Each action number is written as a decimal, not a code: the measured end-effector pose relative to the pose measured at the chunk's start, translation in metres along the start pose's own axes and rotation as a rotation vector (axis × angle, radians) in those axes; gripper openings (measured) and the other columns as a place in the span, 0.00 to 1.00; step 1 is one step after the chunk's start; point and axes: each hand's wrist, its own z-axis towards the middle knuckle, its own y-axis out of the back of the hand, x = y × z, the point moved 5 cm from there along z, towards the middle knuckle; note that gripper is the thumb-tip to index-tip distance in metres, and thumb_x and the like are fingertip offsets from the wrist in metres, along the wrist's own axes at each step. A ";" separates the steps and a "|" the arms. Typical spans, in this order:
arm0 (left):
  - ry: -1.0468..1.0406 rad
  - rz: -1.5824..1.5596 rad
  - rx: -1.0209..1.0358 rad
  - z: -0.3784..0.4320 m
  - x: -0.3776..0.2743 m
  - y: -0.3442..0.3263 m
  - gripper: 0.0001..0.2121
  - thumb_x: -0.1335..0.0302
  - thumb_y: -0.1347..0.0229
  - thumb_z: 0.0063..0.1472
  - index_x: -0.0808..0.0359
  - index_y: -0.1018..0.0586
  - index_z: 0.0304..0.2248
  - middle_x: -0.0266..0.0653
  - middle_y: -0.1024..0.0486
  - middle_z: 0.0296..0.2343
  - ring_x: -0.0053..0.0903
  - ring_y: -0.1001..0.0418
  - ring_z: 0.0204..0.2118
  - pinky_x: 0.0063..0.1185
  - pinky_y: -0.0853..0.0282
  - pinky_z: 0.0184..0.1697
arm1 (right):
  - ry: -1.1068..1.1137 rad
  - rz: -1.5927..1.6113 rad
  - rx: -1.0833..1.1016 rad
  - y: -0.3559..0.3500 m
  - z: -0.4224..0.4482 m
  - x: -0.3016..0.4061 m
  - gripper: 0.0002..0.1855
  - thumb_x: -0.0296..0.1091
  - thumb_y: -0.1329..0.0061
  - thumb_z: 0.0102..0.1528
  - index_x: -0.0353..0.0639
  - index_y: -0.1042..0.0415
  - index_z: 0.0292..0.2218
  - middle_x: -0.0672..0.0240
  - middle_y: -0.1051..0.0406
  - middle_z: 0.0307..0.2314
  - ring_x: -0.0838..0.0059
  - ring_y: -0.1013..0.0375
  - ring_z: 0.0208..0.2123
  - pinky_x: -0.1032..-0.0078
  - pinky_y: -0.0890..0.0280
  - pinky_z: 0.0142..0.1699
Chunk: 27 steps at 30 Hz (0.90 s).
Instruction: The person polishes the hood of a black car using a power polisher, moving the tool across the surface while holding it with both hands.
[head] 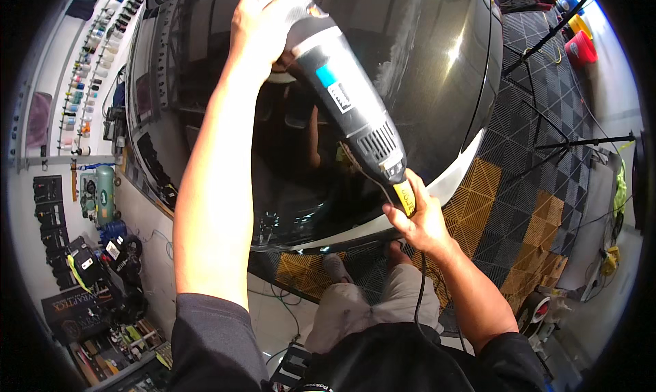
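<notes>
A corded polishing machine with a black and grey body lies diagonally over the glossy black hood of a car. Around its front end, near the top edge of the view, is my left hand, bright with glare. My right hand holds the rear end, where a yellow tag is wrapped by the black power cord. The polisher's pad is hidden beneath the tool and my left hand. Whitish, hazy streaks mark the paint to the right of the machine.
Bottles line wall racks at the left, above a green air compressor. Black tripod stands and a red bucket are at the right. The cord hangs beside my legs over the tiled floor mat.
</notes>
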 end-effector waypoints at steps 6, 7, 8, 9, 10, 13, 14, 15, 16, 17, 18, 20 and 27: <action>0.217 -0.046 -0.138 -0.110 -0.005 0.044 0.20 0.72 0.41 0.59 0.66 0.27 0.50 0.41 0.24 0.45 0.26 0.26 0.48 0.23 0.31 0.53 | 0.035 0.013 0.058 -0.060 -0.065 -0.025 0.35 0.36 0.42 0.54 0.45 0.41 0.59 0.48 0.24 0.36 0.51 0.20 0.40 0.67 0.28 0.44; 0.232 -0.017 -0.160 -0.133 -0.007 0.051 0.20 0.72 0.41 0.60 0.67 0.27 0.51 0.42 0.25 0.46 0.27 0.26 0.49 0.24 0.31 0.54 | 0.031 -0.007 0.054 -0.070 -0.079 -0.029 0.34 0.36 0.41 0.53 0.45 0.40 0.58 0.50 0.24 0.35 0.50 0.21 0.38 0.67 0.28 0.42; 0.242 0.019 -0.186 -0.154 -0.011 0.062 0.20 0.72 0.42 0.60 0.67 0.28 0.51 0.43 0.26 0.46 0.27 0.27 0.50 0.25 0.32 0.55 | 0.037 -0.027 0.069 -0.082 -0.092 -0.034 0.35 0.36 0.40 0.53 0.46 0.40 0.58 0.50 0.24 0.35 0.50 0.20 0.37 0.66 0.28 0.41; 0.240 0.080 -0.187 -0.173 -0.010 0.076 0.20 0.71 0.43 0.61 0.67 0.28 0.52 0.43 0.25 0.46 0.28 0.27 0.50 0.27 0.33 0.56 | 0.031 -0.052 0.089 -0.094 -0.104 -0.037 0.35 0.36 0.40 0.53 0.46 0.39 0.58 0.50 0.23 0.35 0.50 0.21 0.37 0.66 0.27 0.41; 0.237 0.061 -0.198 -0.196 -0.010 0.086 0.21 0.69 0.42 0.62 0.68 0.29 0.53 0.44 0.26 0.47 0.30 0.28 0.51 0.29 0.34 0.57 | 0.024 -0.077 0.109 -0.104 -0.115 -0.040 0.34 0.36 0.40 0.52 0.46 0.39 0.58 0.50 0.23 0.35 0.50 0.21 0.37 0.65 0.27 0.41; 0.255 0.071 -0.195 -0.257 -0.015 0.113 0.21 0.74 0.45 0.64 0.69 0.31 0.55 0.43 0.29 0.50 0.30 0.31 0.54 0.28 0.38 0.60 | -0.005 -0.167 0.190 -0.133 -0.150 -0.050 0.34 0.36 0.41 0.52 0.46 0.38 0.57 0.51 0.23 0.36 0.48 0.22 0.37 0.63 0.27 0.43; 0.275 0.050 -0.218 -0.276 -0.016 0.122 0.21 0.74 0.45 0.64 0.69 0.31 0.54 0.43 0.29 0.50 0.30 0.31 0.54 0.28 0.38 0.60 | 0.010 -0.202 0.226 -0.141 -0.159 -0.051 0.33 0.36 0.41 0.51 0.46 0.38 0.57 0.51 0.24 0.36 0.48 0.22 0.36 0.63 0.27 0.43; 0.295 0.023 -0.238 -0.293 -0.015 0.128 0.20 0.74 0.46 0.64 0.70 0.32 0.54 0.43 0.30 0.50 0.31 0.31 0.53 0.28 0.38 0.60 | -0.014 -0.123 0.244 -0.150 -0.166 -0.054 0.33 0.37 0.42 0.51 0.46 0.37 0.56 0.52 0.24 0.35 0.49 0.22 0.37 0.64 0.27 0.43; 0.301 0.023 -0.242 -0.310 -0.013 0.134 0.20 0.74 0.46 0.64 0.70 0.32 0.54 0.43 0.30 0.50 0.31 0.31 0.53 0.28 0.38 0.60 | -0.002 -0.103 0.249 -0.158 -0.172 -0.059 0.33 0.39 0.42 0.51 0.47 0.37 0.56 0.53 0.24 0.35 0.50 0.22 0.38 0.62 0.27 0.42; 0.293 0.029 -0.267 -0.324 -0.014 0.139 0.20 0.74 0.46 0.64 0.70 0.32 0.54 0.43 0.30 0.50 0.31 0.31 0.53 0.29 0.38 0.60 | 0.008 -0.152 0.242 -0.166 -0.184 -0.074 0.33 0.40 0.42 0.51 0.47 0.37 0.56 0.54 0.24 0.35 0.50 0.22 0.37 0.61 0.27 0.41; 0.282 0.042 -0.290 -0.337 -0.014 0.145 0.20 0.74 0.46 0.65 0.70 0.33 0.54 0.43 0.31 0.50 0.31 0.32 0.53 0.29 0.38 0.59 | 0.021 -0.195 0.236 -0.174 -0.191 -0.084 0.33 0.41 0.42 0.51 0.48 0.37 0.55 0.54 0.24 0.34 0.50 0.22 0.37 0.61 0.27 0.40; 0.300 0.088 -0.288 -0.357 -0.014 0.153 0.20 0.74 0.48 0.65 0.70 0.33 0.54 0.43 0.32 0.50 0.30 0.32 0.53 0.28 0.38 0.59 | 0.058 -0.184 0.257 -0.184 -0.200 -0.092 0.34 0.41 0.41 0.50 0.48 0.37 0.56 0.55 0.24 0.32 0.50 0.23 0.34 0.60 0.27 0.37; 0.283 0.120 -0.292 -0.326 -0.011 0.143 0.21 0.75 0.49 0.65 0.71 0.33 0.56 0.43 0.32 0.49 0.29 0.32 0.51 0.27 0.38 0.58 | 0.082 -0.177 0.232 -0.158 -0.169 -0.071 0.32 0.37 0.43 0.49 0.44 0.36 0.54 0.55 0.25 0.31 0.50 0.23 0.32 0.61 0.27 0.37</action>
